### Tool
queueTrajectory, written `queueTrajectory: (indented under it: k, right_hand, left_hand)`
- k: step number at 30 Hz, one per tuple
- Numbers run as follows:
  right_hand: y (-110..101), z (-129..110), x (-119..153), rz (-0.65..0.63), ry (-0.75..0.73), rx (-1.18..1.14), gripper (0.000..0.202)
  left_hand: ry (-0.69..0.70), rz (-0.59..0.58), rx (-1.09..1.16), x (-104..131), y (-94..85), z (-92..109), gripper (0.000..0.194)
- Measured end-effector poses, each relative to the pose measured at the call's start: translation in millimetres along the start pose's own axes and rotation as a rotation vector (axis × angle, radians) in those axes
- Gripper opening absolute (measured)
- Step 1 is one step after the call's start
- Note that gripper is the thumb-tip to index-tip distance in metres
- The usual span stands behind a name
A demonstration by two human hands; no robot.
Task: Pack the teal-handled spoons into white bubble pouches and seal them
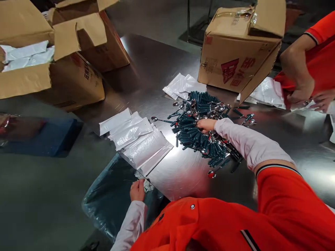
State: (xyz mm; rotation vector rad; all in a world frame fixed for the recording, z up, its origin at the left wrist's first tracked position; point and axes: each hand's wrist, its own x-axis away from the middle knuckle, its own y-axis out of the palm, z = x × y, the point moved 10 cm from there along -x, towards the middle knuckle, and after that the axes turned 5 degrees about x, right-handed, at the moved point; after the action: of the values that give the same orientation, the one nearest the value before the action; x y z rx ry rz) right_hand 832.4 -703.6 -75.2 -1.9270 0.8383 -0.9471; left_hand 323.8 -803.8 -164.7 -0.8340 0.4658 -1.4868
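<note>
A big heap of spoons (190, 130) with dark green handles and shiny metal bowls lies on the metal table. My right hand (206, 124) reaches into the middle of it, fingers curled down among the spoons. Its fingertips are hidden there, so I cannot tell what it grips. My left hand (137, 190) is closed at the table's near edge, above a bin lined with a dark plastic bag (104, 195). Right beside its fingers is a crumpled pale wrapper (148, 185); whether the hand holds it is unclear. White padded envelopes (138, 139) lie overlapped left of the heap.
Open cardboard boxes (75, 82) stand at the left, one with white packets (28, 55) inside. Another carton (238, 52) stands behind the heap, near more white envelopes (183, 85). A co-worker's hands (300, 92) are at the right. A blue crate (52, 136) sits far left.
</note>
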Motion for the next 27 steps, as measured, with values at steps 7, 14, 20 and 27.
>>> queueTrajectory:
  k: [7,14,20,27]
  right_hand:
    - [-21,5,29,-0.045,0.200,-0.383,0.028]
    - [-50,-36,49,0.148,0.231,-0.738,0.043]
    - [-38,-85,66,0.349,0.414,-0.329,0.025]
    - [-25,-145,120,0.599,0.398,-0.156,0.059]
  left_hand:
    - [0.276,-0.016,0.191,4,20.8,104,0.046]
    - [0.510,-0.249,0.679,0,101.9,310,0.052]
    - [0.168,-0.615,1.207,12,183.8,409,0.063]
    - [0.008,-1.036,1.379,58,173.6,400,0.041]
